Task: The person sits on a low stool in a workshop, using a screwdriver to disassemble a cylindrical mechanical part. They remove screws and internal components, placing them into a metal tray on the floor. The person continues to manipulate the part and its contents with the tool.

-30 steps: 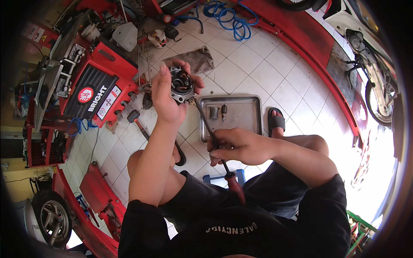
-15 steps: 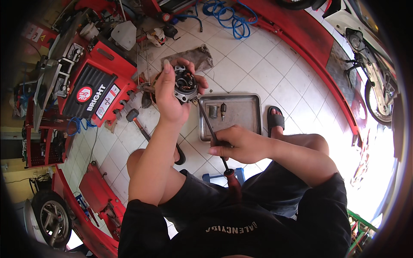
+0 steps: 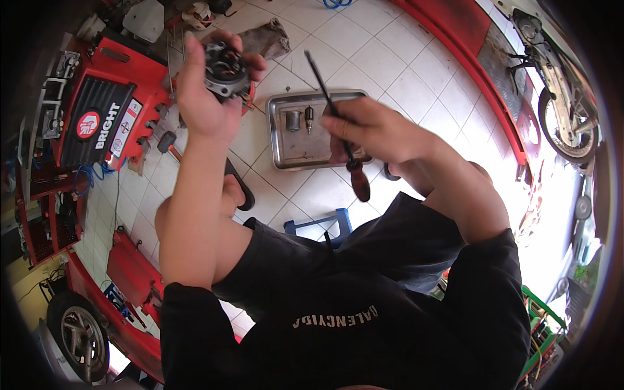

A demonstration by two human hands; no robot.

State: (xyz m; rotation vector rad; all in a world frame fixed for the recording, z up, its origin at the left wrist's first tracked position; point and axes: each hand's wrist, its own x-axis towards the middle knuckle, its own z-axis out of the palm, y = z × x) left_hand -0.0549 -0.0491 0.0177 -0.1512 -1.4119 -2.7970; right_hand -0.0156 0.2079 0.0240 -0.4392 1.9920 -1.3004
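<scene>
Up at the left, my left hand (image 3: 207, 107) is wrapped round a round metal housing (image 3: 227, 70) with a dark, open inside showing coppery parts; it looks like a motor part. To the right, my right hand (image 3: 383, 130) grips a screwdriver (image 3: 359, 184) by its dark shaft. Its red and black handle points down toward my lap, and the tip points up and left, apart from the housing. Below the hands on the floor lies a metal tray (image 3: 272, 133). Inside it sit a short grey cylinder (image 3: 293, 120) and a small motor armature (image 3: 309, 119).
A red machine (image 3: 104, 107) stands at the left, with a mallet (image 3: 167, 142) on the tiles beside it. Beyond my left hand lies a grey rag (image 3: 268, 39). A blue stool frame (image 3: 318, 224) shows between my legs; a motorbike (image 3: 564, 110) is at the far right.
My right hand has moved up, drawing the screwdriver tip away from the housing. My left hand, still holding the housing, appears farther up and left; the whole view has shifted too.
</scene>
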